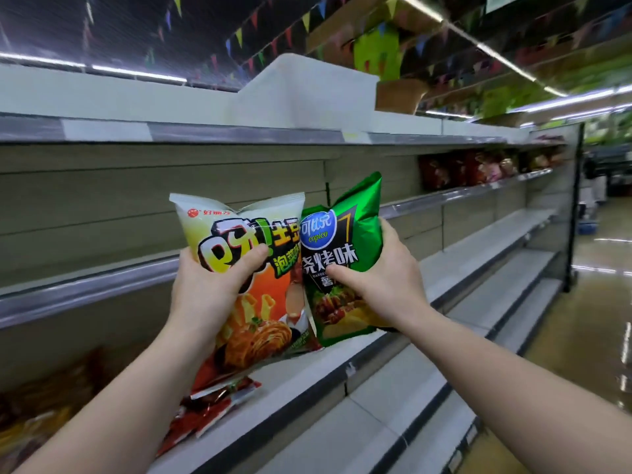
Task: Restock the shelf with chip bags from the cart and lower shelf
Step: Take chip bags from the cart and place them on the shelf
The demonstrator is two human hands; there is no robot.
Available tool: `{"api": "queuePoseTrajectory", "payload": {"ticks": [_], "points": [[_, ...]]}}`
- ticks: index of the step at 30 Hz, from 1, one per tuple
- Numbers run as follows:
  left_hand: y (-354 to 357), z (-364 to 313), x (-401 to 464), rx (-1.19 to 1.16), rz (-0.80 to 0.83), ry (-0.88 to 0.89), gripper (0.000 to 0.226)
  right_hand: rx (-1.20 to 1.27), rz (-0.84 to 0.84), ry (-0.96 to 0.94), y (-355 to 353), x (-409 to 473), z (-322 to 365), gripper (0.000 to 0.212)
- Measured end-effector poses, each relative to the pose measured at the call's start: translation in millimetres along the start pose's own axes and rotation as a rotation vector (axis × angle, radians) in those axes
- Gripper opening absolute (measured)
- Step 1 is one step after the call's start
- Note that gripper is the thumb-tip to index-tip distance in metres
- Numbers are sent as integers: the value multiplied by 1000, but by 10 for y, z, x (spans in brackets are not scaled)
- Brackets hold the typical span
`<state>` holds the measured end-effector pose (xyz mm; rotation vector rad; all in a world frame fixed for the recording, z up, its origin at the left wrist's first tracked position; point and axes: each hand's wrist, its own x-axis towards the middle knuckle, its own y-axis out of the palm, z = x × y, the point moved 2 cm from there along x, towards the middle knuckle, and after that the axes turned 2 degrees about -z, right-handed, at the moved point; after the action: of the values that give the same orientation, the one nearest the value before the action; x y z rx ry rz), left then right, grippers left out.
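Two bags upright, touching: left hand grips orange bag, right hand green bag.

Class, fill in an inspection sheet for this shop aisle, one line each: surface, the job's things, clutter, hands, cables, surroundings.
Surface: long grey metal shelf at chest height, bare behind the bags; lower grey shelf tiers to the right look bare.
Job's things: white-and-orange foil chip bag and shiny green foil chip bag, both upright, side by side, edges overlapping.
Clutter: red snack packets lying flat on the lower shelf; blurred orange bags at far left.
Hands: left hand grips the white-and-orange bag; right hand grips the green bag.
Cables: nothing seen.
Surroundings: dark red bags further along the shelf; coloured pennant bunting overhead; glossy floor.
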<state>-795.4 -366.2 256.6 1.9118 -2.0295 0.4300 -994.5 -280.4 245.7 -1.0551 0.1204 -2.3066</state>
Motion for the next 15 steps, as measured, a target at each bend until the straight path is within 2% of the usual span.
{"api": "queuePoseTrajectory", "payload": {"ticks": [6, 8, 11, 15], "points": [[531, 165, 39, -52, 202, 9, 100, -121, -83, 101, -341, -68, -287, 84], [702, 215, 30, -62, 235, 5, 94, -146, -109, 119, -435, -57, -390, 83], [976, 262, 28, -81, 269, -15, 102, -172, -144, 146, -569, -4, -568, 84], [1401, 315, 73, -90, 293, -32, 97, -186, -183, 160, -772, 118, -858, 83]]}}
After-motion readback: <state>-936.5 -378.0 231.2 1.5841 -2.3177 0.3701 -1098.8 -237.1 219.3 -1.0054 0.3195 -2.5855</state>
